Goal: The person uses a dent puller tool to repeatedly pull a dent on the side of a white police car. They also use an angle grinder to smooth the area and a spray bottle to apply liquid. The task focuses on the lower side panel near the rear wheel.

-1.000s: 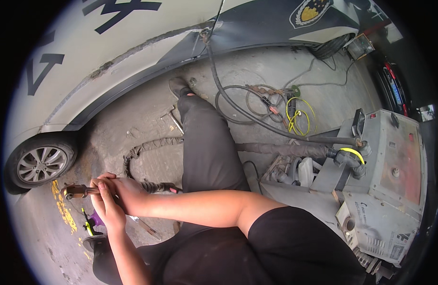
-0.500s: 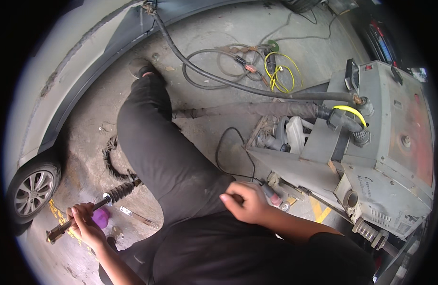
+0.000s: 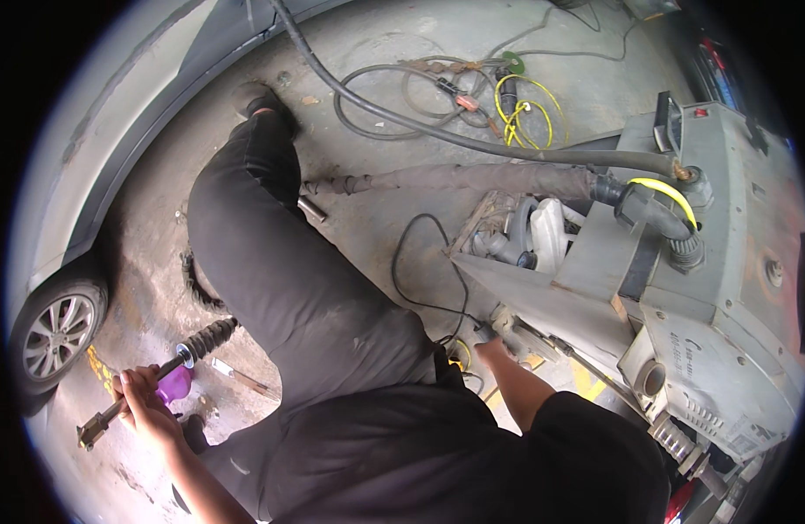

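Note:
My left hand (image 3: 142,397), at the lower left, is closed around a shock absorber (image 3: 162,373). Its rod slants up to a ribbed black boot (image 3: 212,339) below a silver collar, and a metal bracket forms the lower end. Beyond my knee, my right hand (image 3: 490,348) reaches down to a corded angle grinder (image 3: 483,333) on the floor. The hand wraps its body, of which only the dark grey tail with the black cord shows; my hand and forearm hide the rest.
A grey machine (image 3: 725,262) with hoses and an open bin (image 3: 507,236) stands right. A car wheel (image 3: 60,336) is at left. Coiled cables (image 3: 393,100) and a yellow cord (image 3: 529,109) lie ahead. A purple object (image 3: 175,384) sits behind the shock absorber. My bent leg (image 3: 280,253) fills the middle.
My right hand has gone from a loose fist above my thigh down to the grinder on the floor. My left hand still holds the shock absorber, and the view has shifted slightly.

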`<act>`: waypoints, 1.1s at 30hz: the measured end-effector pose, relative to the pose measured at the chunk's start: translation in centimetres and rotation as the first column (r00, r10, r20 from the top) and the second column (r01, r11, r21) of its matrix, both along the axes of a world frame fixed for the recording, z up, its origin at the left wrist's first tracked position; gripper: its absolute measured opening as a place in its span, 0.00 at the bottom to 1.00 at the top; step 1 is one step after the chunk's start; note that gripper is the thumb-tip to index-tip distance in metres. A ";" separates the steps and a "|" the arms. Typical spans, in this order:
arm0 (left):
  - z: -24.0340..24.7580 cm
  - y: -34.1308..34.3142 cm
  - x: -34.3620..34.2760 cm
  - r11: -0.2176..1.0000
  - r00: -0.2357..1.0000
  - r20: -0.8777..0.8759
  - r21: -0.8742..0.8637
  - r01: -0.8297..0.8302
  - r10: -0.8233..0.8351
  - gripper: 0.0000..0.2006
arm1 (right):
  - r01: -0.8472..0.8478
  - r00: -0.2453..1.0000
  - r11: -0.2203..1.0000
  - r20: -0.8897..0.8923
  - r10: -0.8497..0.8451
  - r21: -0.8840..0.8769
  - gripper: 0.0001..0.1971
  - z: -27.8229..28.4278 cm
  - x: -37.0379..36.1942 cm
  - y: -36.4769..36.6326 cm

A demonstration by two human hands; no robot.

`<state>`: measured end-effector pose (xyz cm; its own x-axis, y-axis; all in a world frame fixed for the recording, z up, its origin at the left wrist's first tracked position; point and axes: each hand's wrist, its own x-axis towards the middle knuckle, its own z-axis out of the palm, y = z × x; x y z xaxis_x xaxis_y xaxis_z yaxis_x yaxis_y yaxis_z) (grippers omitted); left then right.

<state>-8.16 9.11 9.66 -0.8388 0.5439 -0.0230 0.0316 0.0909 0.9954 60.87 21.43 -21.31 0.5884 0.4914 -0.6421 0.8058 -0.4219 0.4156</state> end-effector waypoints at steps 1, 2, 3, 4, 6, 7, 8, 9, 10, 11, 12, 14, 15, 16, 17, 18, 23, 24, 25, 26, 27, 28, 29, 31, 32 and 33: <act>0.0 -0.1 0.0 1.000 1.000 0.000 0.017 0.002 -0.002 0.16 | -0.127 0.991 0.992 0.029 0.127 -0.005 0.33 -0.1 -0.5 0.5; 0.0 -0.3 0.1 1.000 1.000 0.000 0.023 -0.007 0.007 0.16 | -0.237 0.972 0.971 -0.010 0.237 -0.028 0.36 -0.3 -1.1 1.3; 0.0 -0.4 0.2 0.999 0.999 0.018 0.035 -0.032 0.032 0.16 | -0.363 0.932 0.931 -0.021 0.362 -0.029 0.39 -0.3 -1.6 2.0; 0.1 -0.6 0.3 0.998 0.997 0.049 0.024 -0.063 0.062 0.16 | -0.342 0.939 0.933 -0.061 0.337 -0.109 0.43 -0.4 -1.9 3.0; 0.2 -1.0 0.6 0.995 0.993 0.081 0.035 -0.094 0.091 0.16 | -0.238 0.969 0.954 -0.109 0.220 -0.185 0.43 -0.9 -2.0 4.5; 0.3 -1.3 1.0 0.991 0.988 0.095 0.047 -0.127 0.122 0.16 | -0.198 0.978 0.951 -0.113 0.175 -0.236 0.43 -1.3 -2.0 5.1; 0.5 -1.6 1.2 0.991 0.987 0.099 0.035 -0.128 0.124 0.15 | -0.236 0.969 0.936 -0.130 0.208 -0.259 0.41 -1.5 -1.7 5.3; 0.6 -1.7 1.5 0.995 0.993 0.098 0.074 -0.066 0.059 0.14 | -0.263 0.963 0.926 -0.138 0.233 -0.271 0.39 -1.6 -1.4 5.4; 0.7 -1.9 1.9 0.997 0.997 0.044 0.031 -0.071 0.069 0.14 | -0.297 0.951 0.916 -0.166 0.260 -0.270 0.38 -1.5 -1.0 5.2; 0.9 -2.1 2.2 0.996 0.995 0.057 0.033 -0.078 0.076 0.14 | -0.327 0.938 0.919 -0.191 0.288 -0.222 0.36 -1.2 -0.6 4.9; 0.9 -2.2 2.7 0.993 0.991 0.055 0.007 -0.121 0.120 0.15 | -0.362 0.922 0.921 -0.202 0.330 -0.147 0.34 -0.6 -0.2 4.3; 0.9 -2.5 3.4 0.994 0.994 0.040 0.033 -0.102 0.101 0.16 | -0.421 0.881 0.907 -0.242 0.407 -0.003 0.32 1.6 0.6 3.0; 0.9 -2.6 3.7 0.994 0.994 0.025 0.021 -0.104 0.104 0.17 | -0.446 0.857 0.894 -0.269 0.440 0.043 0.31 3.1 1.0 2.2; 0.8 -2.7 4.0 0.993 0.993 0.011 0.010 -0.115 0.115 0.17 | -0.468 0.839 0.881 -0.276 0.469 0.075 0.31 4.7 1.1 1.8; 0.6 -2.9 4.2 0.996 0.997 -0.002 0.044 -0.076 0.076 0.17 | -0.485 0.805 0.865 -0.320 0.499 0.128 0.31 6.3 1.0 1.6; 0.7 -3.1 4.1 0.996 0.997 0.011 0.045 -0.076 0.076 0.18 | -0.501 0.778 0.850 -0.345 0.525 0.163 0.31 8.0 0.5 1.5; 0.8 -4.6 3.9 0.998 0.998 0.038 0.050 -0.049 0.047 0.17 | -0.441 0.674 0.779 -0.409 0.615 0.445 0.31 14.9 -6.2 3.6; 0.8 -4.8 3.8 0.998 0.998 0.046 0.053 -0.043 0.041 0.17 | -0.424 0.675 0.775 -0.407 0.615 0.468 0.32 15.8 -8.0 4.4; 0.8 -5.1 3.6 0.996 0.998 0.067 0.082 -0.025 0.020 0.17 | -0.396 0.671 0.770 -0.414 0.615 0.501 0.33 16.5 -9.9 5.2; 0.7 -5.4 3.7 0.996 0.998 0.062 0.089 -0.021 0.015 0.17 | -0.361 0.683 0.771 -0.414 0.602 0.524 0.33 16.8 -11.6 6.2; 0.7 -5.7 3.7 0.997 0.998 0.052 0.073 -0.036 0.032 0.17 | -0.328 0.650 0.729 -0.417 0.635 0.600 0.34 17.0 -13.0 7.0; 0.6 -5.9 3.6 0.996 0.998 0.056 0.086 -0.037 0.032 0.17 | -0.191 0.664 0.775 -0.502 0.554 0.603 0.32 16.5 -14.6 8.0; 0.5 -6.1 3.6 0.992 0.998 0.064 0.128 -0.017 0.009 0.17 | -0.052 0.614 0.765 -0.584 0.532 0.642 0.31 15.7 -16.1 9.0; 0.3 -6.5 3.7 0.990 0.995 0.081 0.124 -0.069 0.059 0.17 | 0.489 0.522 0.761 -0.842 0.136 0.426 0.28 13.1 -18.5 10.2; 0.3 -6.6 3.6 0.987 0.993 0.090 0.138 -0.083 0.071 0.17 | 0.707 0.379 0.658 -0.925 -0.043 0.259 0.26 11.4 -19.8 10.4; 0.2 -6.7 3.6 0.981 0.993 0.103 0.176 -0.076 0.058 0.17 | 0.776 0.286 0.616 -0.945 -0.158 0.132 0.26 9.6 -20.9 10.5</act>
